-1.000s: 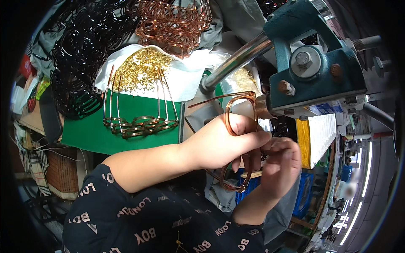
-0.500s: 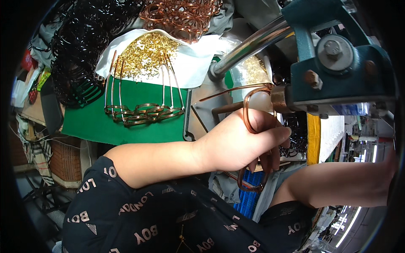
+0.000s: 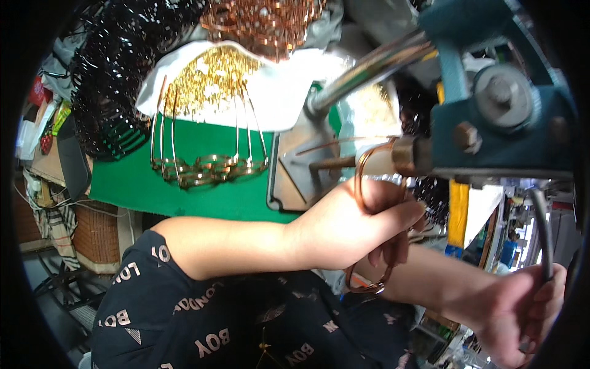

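My left hand [image 3: 341, 224] is closed around a brown, copper-toned eyeglass frame [image 3: 371, 288]. One rim of the frame sits at the nose of a teal hand press [image 3: 504, 141], and a thin temple reaches left over the press base. Its other rim hangs below my fingers. At the far right, my right hand [image 3: 522, 313] is wrapped round the press's grey lever [image 3: 543, 237]. Several similar brown eyeglass frames [image 3: 212, 163] lie on a green mat [image 3: 203, 200] left of the press, temples pointing away from me.
Behind the mat, small gold-coloured parts [image 3: 215, 71] are heaped on a white sheet [image 3: 276, 101]. Piles of black eyeglass frames [image 3: 114, 61] and copper-coloured ones [image 3: 258, 24] stand at the back. The press's steel post [image 3: 369, 67] rises from its grey base [image 3: 289, 172].
My right hand has come down into view at the right, and the lever now shows in it. My left hand keeps the eyeglass frame at the press, slightly lower in the picture.
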Demonstrator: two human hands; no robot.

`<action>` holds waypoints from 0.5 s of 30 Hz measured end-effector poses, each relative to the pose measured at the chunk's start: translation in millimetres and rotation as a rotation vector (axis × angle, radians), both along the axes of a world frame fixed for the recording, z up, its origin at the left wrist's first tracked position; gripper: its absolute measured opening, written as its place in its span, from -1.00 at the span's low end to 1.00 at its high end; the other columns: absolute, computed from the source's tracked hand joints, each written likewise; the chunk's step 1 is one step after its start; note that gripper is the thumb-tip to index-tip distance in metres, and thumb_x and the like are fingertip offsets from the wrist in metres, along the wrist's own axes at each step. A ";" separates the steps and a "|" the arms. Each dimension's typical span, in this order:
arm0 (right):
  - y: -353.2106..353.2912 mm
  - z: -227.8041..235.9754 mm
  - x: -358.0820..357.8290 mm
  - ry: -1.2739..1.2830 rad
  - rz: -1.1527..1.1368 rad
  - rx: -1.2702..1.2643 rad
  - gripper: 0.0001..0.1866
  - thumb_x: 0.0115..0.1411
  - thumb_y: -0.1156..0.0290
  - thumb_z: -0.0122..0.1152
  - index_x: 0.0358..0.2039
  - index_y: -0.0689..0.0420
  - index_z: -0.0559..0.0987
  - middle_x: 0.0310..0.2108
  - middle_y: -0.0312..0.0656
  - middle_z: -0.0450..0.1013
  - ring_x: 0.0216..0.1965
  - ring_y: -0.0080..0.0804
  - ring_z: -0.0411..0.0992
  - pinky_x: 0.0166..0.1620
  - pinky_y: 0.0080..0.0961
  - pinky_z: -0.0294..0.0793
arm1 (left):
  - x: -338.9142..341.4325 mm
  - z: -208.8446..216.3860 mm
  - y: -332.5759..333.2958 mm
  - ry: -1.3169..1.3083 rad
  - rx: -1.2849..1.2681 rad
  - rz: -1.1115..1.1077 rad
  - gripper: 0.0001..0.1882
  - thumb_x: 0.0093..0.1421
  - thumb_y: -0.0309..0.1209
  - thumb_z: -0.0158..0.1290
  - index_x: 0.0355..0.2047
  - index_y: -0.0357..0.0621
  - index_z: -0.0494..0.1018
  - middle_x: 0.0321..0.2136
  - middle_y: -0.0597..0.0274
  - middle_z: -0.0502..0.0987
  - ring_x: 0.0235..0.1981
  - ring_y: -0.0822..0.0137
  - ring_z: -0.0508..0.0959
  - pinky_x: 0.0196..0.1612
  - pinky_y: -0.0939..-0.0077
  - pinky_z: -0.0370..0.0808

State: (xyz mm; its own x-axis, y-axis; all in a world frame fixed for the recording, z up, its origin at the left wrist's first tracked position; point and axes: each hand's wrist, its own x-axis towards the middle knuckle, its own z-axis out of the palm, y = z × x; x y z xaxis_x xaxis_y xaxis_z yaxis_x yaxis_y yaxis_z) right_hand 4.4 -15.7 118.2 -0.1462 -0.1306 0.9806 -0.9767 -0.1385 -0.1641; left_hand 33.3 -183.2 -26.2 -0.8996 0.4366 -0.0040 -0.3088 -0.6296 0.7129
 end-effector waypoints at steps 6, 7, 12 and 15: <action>-12.9 2.9 -3.8 -0.102 -0.196 -0.249 -0.52 0.06 -0.01 -0.07 -0.21 0.15 0.30 -0.20 0.00 0.15 -0.09 -0.18 0.07 0.05 -0.29 -0.07 | -7.1 -1.9 -3.7 0.075 0.030 -0.014 -0.70 0.27 -0.26 -0.17 -0.35 -0.25 0.42 -0.62 0.20 0.54 -0.67 0.52 0.47 -0.57 0.70 0.40; -22.3 -3.0 -4.1 -0.181 -0.093 -0.357 -0.44 0.12 -0.02 -0.13 -0.05 0.20 0.28 -0.04 0.09 0.15 0.06 -0.10 0.07 0.17 -0.22 -0.07 | -6.3 1.2 -8.3 0.084 0.018 -0.012 -0.70 0.27 -0.26 -0.17 -0.34 -0.25 0.42 -0.61 0.19 0.54 -0.66 0.51 0.47 -0.57 0.70 0.40; -11.7 -79.6 -8.4 -0.328 -0.221 -0.119 -0.49 0.22 0.25 -0.19 0.13 0.26 0.19 0.05 0.11 0.25 0.15 -0.07 0.18 0.21 -0.23 0.10 | 30.8 -6.8 -24.9 0.256 -0.215 0.099 -0.72 0.26 -0.26 -0.12 -0.41 -0.24 0.42 -0.66 0.29 0.49 -0.62 0.56 0.45 -0.57 0.61 0.38; -6.6 -109.9 -3.0 -0.527 -0.260 -0.048 -0.52 0.19 0.40 -0.12 0.12 0.28 0.17 0.00 0.05 0.27 0.09 -0.18 0.24 0.12 -0.34 0.20 | 63.0 -31.3 -27.9 0.806 -0.984 0.163 -0.69 0.21 -0.21 -0.06 -0.47 -0.22 0.42 -0.72 0.11 0.44 -0.70 0.17 0.46 -0.59 0.39 0.39</action>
